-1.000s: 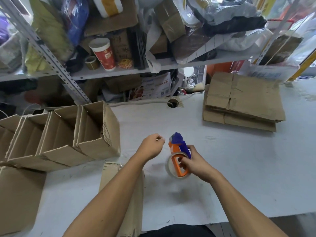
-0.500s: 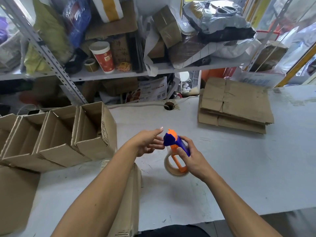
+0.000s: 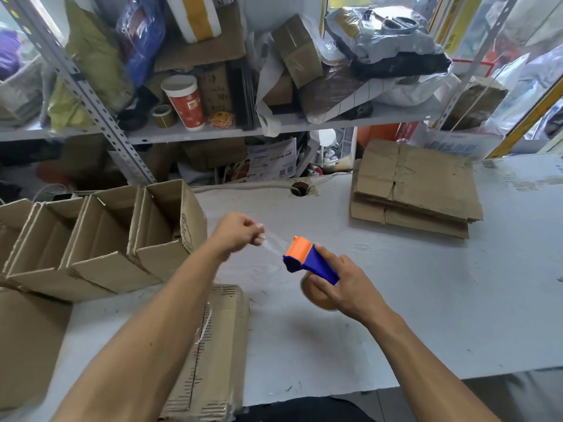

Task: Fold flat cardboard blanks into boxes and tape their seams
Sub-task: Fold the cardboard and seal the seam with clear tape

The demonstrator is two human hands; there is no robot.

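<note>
The right hand grips a blue-and-orange tape dispenser, fingers curled round its handle and the tape roll beneath, held just above the white table. At 10 o'clock from the dispenser, the left hand pinches the free end of a clear tape strip, which runs taut from its fingertips to the dispenser's orange head. Below the left forearm, at 7 o'clock from the hands, a flat cardboard blank lies at the table's near edge. At 9 o'clock, a row of folded open boxes stands nested side by side on the table, mouths tilted toward the camera. At 2 o'clock, well apart from the hands, a stack of flat blanks rests near the table's far edge. Behind the table, a metal shelf carries a red paper cup, bags and parcels.
</note>
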